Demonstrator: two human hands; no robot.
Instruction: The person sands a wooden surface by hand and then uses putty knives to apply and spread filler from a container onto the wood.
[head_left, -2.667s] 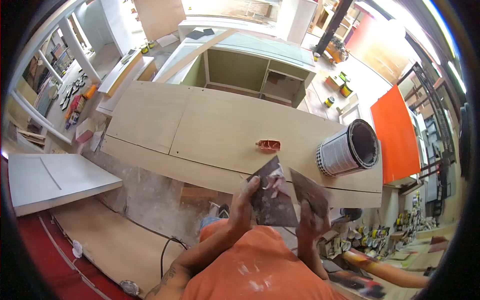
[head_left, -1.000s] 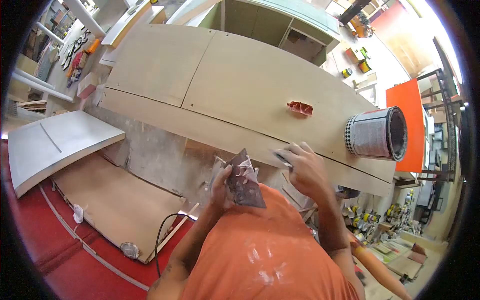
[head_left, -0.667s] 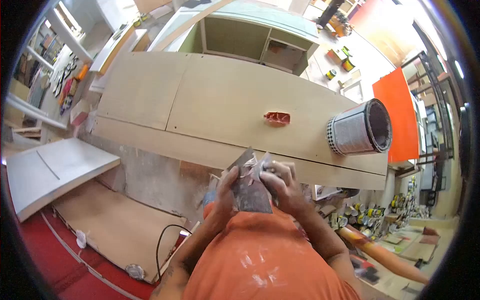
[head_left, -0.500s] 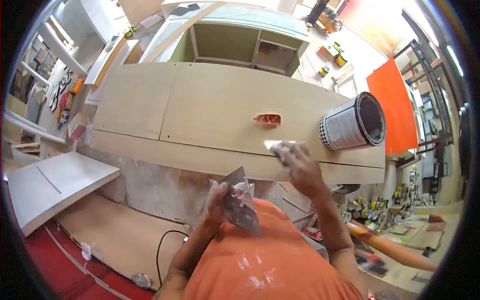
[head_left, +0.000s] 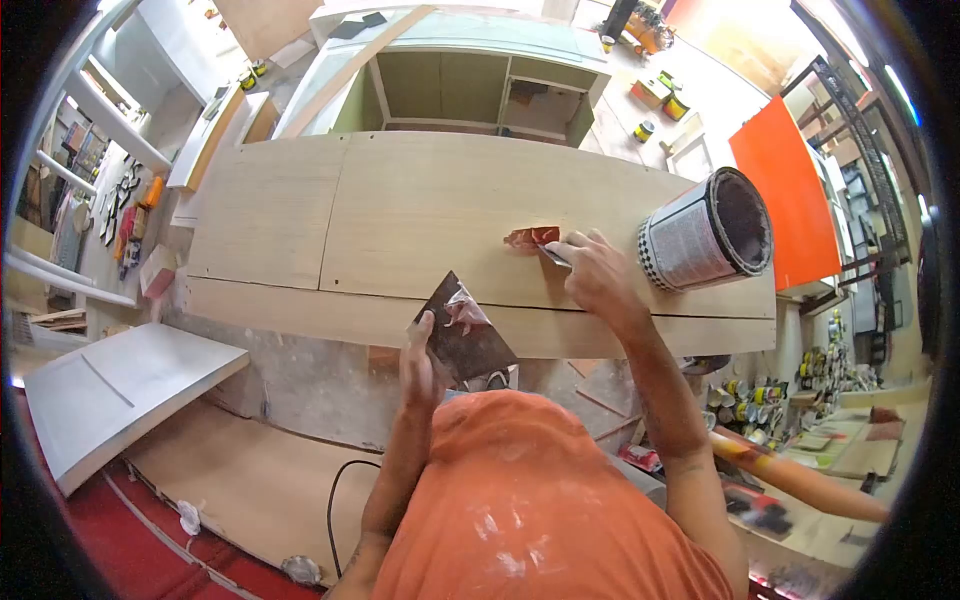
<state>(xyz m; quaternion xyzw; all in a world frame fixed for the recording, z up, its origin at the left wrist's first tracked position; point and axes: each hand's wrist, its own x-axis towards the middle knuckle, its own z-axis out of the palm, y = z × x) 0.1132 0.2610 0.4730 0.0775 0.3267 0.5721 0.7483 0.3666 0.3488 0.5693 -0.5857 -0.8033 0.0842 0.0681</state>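
A dark flat plate (head_left: pixel 462 340) with pinkish paste on it is gripped at its left edge by my left hand (head_left: pixel 420 362), thumb on top. My right hand (head_left: pixel 600 275) is closed on a small putty knife (head_left: pixel 557 254), whose blade touches the right side of a reddish patch of paste (head_left: pixel 530 238) on the pale wooden panel (head_left: pixel 430 200). To the right of that hand, a large open can (head_left: pixel 690 240) stands on the panel. Dark seams and small holes mark the panel's surface.
Behind the panel is an open cabinet (head_left: pixel 440 90) with a glassy top. A white board (head_left: pixel 125 385) lies at the left, above a brown sheet (head_left: pixel 250 465). An orange panel (head_left: pixel 785 200) stands at the right. Several cans (head_left: pixel 750 400) sit at the lower right.
My right hand has moved up and slightly right, bringing the knife to the reddish patch, which looks more smeared. My left hand and the plate have risen, and the plate is turned.
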